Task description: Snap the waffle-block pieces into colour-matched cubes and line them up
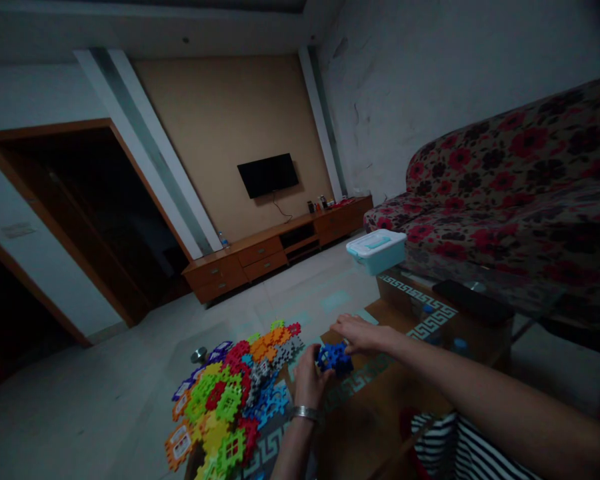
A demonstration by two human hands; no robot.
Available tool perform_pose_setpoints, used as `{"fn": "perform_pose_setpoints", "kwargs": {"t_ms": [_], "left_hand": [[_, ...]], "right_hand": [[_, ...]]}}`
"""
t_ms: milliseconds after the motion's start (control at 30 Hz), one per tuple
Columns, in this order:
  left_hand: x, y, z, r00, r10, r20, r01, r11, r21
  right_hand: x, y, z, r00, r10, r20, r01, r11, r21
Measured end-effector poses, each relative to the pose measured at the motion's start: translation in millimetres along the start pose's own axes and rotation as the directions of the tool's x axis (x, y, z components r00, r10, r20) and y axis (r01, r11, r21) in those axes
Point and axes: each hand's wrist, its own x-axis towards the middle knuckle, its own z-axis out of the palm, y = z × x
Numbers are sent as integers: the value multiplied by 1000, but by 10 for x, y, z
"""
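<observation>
My left hand (309, 380), with a metal bracelet on its wrist, curls round the near side of a small blue block assembly (334, 357) on the glass table (410, 293). From the right, my right hand (361, 333) reaches in and its fingers press on the top and far side of the same blue piece. Both hands grip it together. Just left of the hands lies a heap of colourful interlocking plastic tiles (235, 393) in red, green, yellow, orange, blue and grey.
A teal and white lidded box (377, 250) stands at the table's far end. A dark flat object (473, 301) lies on the right of the table. A floral sofa (520, 193) is at right, a TV (269, 175) and low wooden cabinet (280, 250) beyond.
</observation>
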Motion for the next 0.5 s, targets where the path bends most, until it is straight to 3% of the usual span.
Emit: {"fn": "perform_pose_setpoints", "kwargs": {"t_ms": [233,500], "left_hand": [[202,258,99,997,83,-6,-83,996,-25],[154,150,132,999,39,-8,-39,999,33]], "right_hand": [[-140,66,-40,997,35,-68,-36,999,-12],[-147,11,-64,990,-6,-144,8,1000,15]]}}
